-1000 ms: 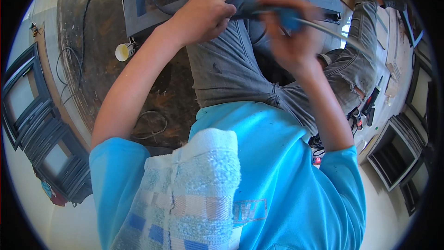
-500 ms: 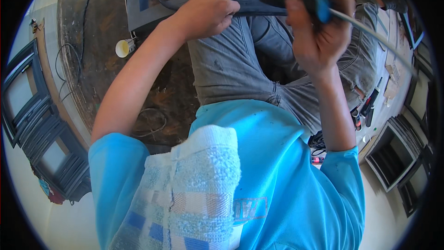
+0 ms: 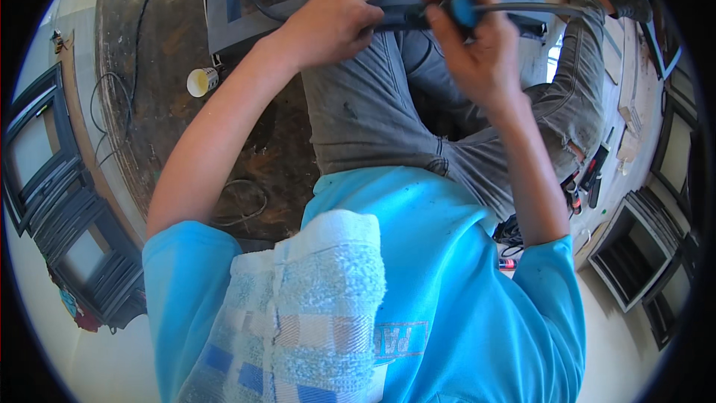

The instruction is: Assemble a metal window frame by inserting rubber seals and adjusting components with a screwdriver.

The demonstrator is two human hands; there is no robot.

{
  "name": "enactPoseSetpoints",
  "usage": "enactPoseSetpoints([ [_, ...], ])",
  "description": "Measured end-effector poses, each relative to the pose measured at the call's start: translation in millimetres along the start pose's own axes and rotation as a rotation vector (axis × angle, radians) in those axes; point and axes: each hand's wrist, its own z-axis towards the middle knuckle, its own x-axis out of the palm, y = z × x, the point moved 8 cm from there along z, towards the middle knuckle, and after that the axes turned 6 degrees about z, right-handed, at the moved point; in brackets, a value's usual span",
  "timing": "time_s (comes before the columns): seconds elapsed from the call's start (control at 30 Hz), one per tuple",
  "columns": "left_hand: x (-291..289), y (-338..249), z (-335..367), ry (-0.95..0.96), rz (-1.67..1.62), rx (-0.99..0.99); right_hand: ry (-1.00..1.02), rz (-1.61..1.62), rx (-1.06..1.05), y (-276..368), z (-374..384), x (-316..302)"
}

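A grey rectangular frame (image 3: pixel 231 36) lies across my raised left knee, partly behind both hands. My left hand (image 3: pixel 332 21) bears on its near bar, with the index finger stretched right and the other fingers curled at the bar's edge. In my right hand (image 3: pixel 485 56) is a screwdriver (image 3: pixel 464 10) with a dark and blue handle. Its long metal shaft points right, away from the frame. The handle's butt end is down at the near bar, close to my left fingertips; motion blur hides whether it touches.
A yellowish cup (image 3: pixel 198 82) stands on the stained brown work surface (image 3: pixel 168 52) at left, near a black cable (image 3: pixel 134 45). Dark frames (image 3: pixel 56 157) are stacked along the left, with more frames (image 3: pixel 634 246) at right. Hand tools (image 3: pixel 594 168) lie beside my right leg.
My right hand has swung down and left with the screwdriver, bringing its handle to the frame. The shaft now lies nearly level. My left hand has barely moved.
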Motion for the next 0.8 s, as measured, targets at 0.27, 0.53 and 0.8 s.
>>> enactPoseSetpoints([
  [0.27,1,-5,-1,0.021,-0.029,-0.01,0.203,-0.227,0.069,-17,-21,29],
  [0.53,-1,-4,-4,0.019,-0.01,-0.012,0.05,-0.121,-0.135,2,-12,28],
  [0.8,-19,-1,-42,0.01,0.099,-0.164,-0.04,0.126,-0.279,66,-4,3],
])
